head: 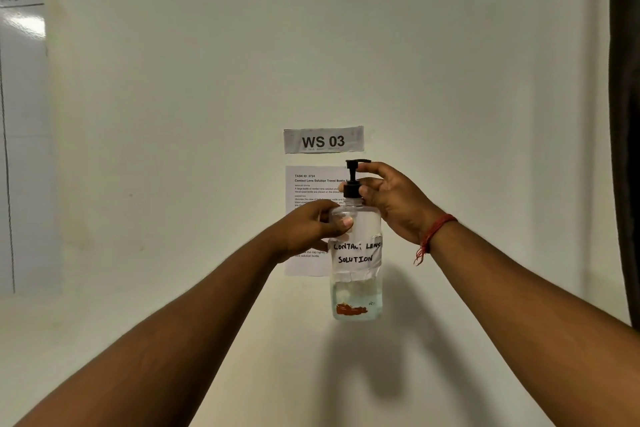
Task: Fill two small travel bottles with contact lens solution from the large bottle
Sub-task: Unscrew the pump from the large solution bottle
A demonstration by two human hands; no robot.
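I hold up a large clear bottle [356, 291] in front of the wall. Its white label reads "CONTACT LENS SOLUTION", and a little liquid lies at its bottom. My left hand [311, 229] grips the bottle's upper body from the left. My right hand [391, 201], with a red thread around the wrist, has its fingers closed around the black pump cap [354, 180] at the collar. No small travel bottles are in view.
On the pale wall behind hang a "WS 03" sign [323, 139] and a printed task sheet [306, 218]. A whiteboard [20, 135] is at the far left, and a dark curtain edge [625, 114] at the far right.
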